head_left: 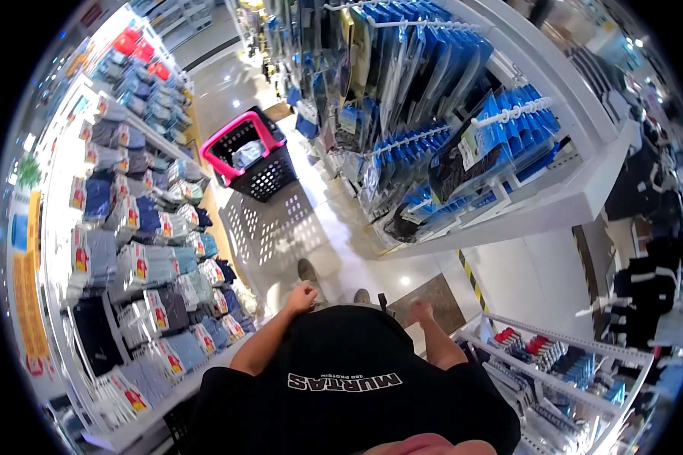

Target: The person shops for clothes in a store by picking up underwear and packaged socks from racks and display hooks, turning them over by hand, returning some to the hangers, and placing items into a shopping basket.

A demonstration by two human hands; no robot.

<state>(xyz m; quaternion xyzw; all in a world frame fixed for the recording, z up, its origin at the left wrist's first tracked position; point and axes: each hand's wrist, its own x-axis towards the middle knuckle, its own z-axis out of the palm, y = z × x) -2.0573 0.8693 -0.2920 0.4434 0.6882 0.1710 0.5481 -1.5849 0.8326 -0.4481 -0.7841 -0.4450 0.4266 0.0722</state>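
Observation:
My left hand hangs in front of my body with its fingers curled in, and nothing shows in it. To the right, my right hand is lowered beside my waist; its fingers are too blurred to read, and no object is seen in it. Neither hand touches any goods. Ahead on the floor stands a black shopping basket with a pink rim and handle. Inside it lies a pale grey-blue packet.
Shelves of folded, tagged garments line the left side. At the front right, a white rack holds hanging blue packets. A low white wire stand with small goods is near my right side. Yellow-black tape marks the floor.

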